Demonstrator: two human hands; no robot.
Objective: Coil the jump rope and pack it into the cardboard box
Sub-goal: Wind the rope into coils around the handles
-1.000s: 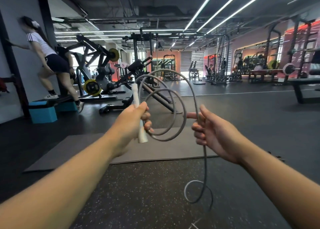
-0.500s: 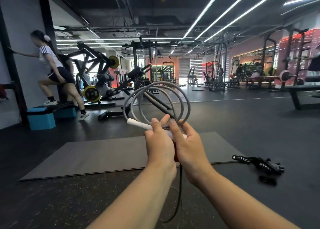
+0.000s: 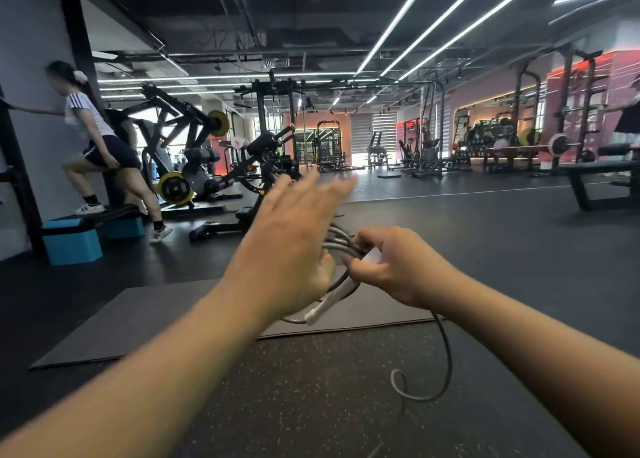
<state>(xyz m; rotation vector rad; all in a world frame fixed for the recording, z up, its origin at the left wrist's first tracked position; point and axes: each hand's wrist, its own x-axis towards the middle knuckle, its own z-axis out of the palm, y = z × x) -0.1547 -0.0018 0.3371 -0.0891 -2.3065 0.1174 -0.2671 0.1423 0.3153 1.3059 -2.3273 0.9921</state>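
My right hand (image 3: 391, 263) grips the grey jump rope (image 3: 341, 243) where its coils bunch together, along with the white handle (image 3: 329, 303), which points down to the left. My left hand (image 3: 294, 236) is spread open with blurred, straight fingers in front of the coils and holds nothing; it hides most of the loops. A loose tail of rope (image 3: 445, 360) hangs from my right hand and curls just above the floor. No cardboard box is in view.
A dark exercise mat (image 3: 156, 315) lies on the speckled rubber floor below my hands. At the left a person (image 3: 93, 139) steps on blue blocks (image 3: 71, 241) by the wall. Weight machines (image 3: 207, 167) and racks fill the back; a bench (image 3: 602, 180) stands right.
My left hand has let go of the rope and opened, moving up and forward. My right hand has taken over the coils and handle, which have tipped downward. The view shifted left.
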